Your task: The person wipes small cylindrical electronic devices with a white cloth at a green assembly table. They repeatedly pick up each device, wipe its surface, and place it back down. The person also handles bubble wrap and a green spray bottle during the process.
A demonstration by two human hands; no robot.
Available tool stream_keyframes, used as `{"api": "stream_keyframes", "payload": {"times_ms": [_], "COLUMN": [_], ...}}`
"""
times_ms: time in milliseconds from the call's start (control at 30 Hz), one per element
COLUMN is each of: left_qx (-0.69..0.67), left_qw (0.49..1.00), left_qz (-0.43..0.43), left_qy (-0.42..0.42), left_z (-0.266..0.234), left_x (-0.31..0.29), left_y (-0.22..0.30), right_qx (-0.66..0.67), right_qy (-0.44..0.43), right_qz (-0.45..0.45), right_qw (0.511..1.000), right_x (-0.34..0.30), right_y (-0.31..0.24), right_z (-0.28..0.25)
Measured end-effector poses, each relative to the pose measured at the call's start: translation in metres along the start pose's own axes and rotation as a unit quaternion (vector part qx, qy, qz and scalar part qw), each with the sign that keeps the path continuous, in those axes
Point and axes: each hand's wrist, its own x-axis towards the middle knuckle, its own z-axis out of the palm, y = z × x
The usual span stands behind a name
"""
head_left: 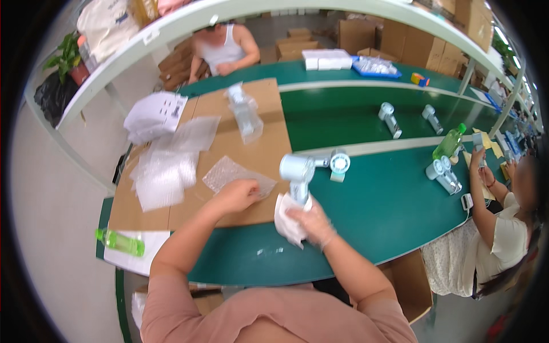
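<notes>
Lower L of frame, near side: green bottle (127, 244) lay on white paper (137, 264) on the green counter (360, 211). Ctr: R hand (313, 223) gripped a fan (297, 168) low on its handle, w/ a white cloth (289, 222) bunched round it, fan head up. Just L of ctr, L hand (241, 194) was curled over the lower edge of a bubble bag (224, 171); couldn't tell if it pinched it. That bag lay on cardboard (270, 103), w/ more bubble bags (163, 180) to the L & a wrapped fan (246, 117) at upper ctr-L. Another fan (339, 163) was just past the held one. Far R: a co-worker (509, 228) near a 2nd green bottle (449, 144). Top ctr: white box (327, 59) beside a blue tray (394, 75); upper L, a seated person (223, 52).
</notes>
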Motion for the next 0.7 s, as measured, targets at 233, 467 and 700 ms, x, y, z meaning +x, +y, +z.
{"api": "stream_keyframes", "payload": {"times_ms": [233, 467, 700], "left_qx": [-0.055, -0.023, 0.036], "left_qw": [0.998, 0.987, 0.993], "left_qz": [-0.040, -0.109, -0.108], "left_qy": [-0.012, -0.115, 0.003], "left_z": [0.043, 0.019, 0.025], "left_x": [0.004, 0.004, -0.004], "left_y": [-0.017, 0.003, 0.001], "right_qx": [0.008, -0.089, -0.049], "right_qy": [0.043, 0.043, -0.001], "right_qz": [0.011, 0.025, 0.070], "right_qw": [0.999, 0.995, 0.996], "right_x": [-0.008, -0.014, -0.013], "right_y": [-0.009, -0.018, -0.013], "right_z": [-0.006, 0.003, 0.000]}}
